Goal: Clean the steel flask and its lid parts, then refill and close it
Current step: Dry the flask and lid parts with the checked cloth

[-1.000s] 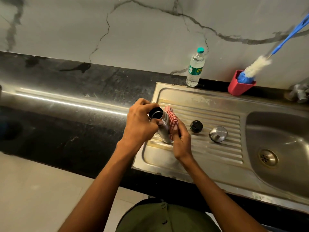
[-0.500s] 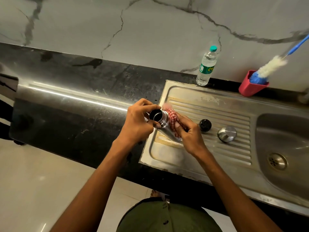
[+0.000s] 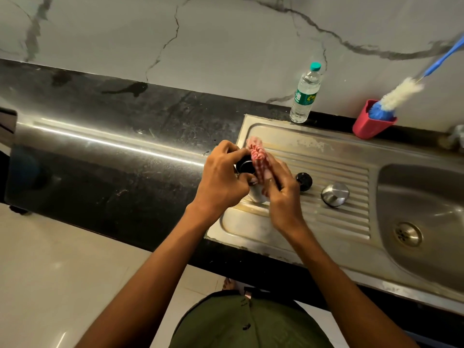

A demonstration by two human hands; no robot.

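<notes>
Over the drainboard [image 3: 334, 156], the left hand [image 3: 221, 182] grips the steel flask [image 3: 244, 167] at its open mouth. The right hand [image 3: 282, 194] clutches a checked cloth [image 3: 258, 159], now bunched against the flask's rim instead of lower on its side.

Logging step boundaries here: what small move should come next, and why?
Probably keep wiping: the right hand presses the red checked cloth against the flask near its open mouth, gripped by the left hand; little of its body shows.

Dim, warm indoor light leaves a long bright glare streak on the black countertop [image 3: 105, 144] (the steel sink [image 3: 414, 197] shines softly too), the checked cloth [image 3: 258, 156] is motion-blurred, and straight edges bow outward.
</notes>
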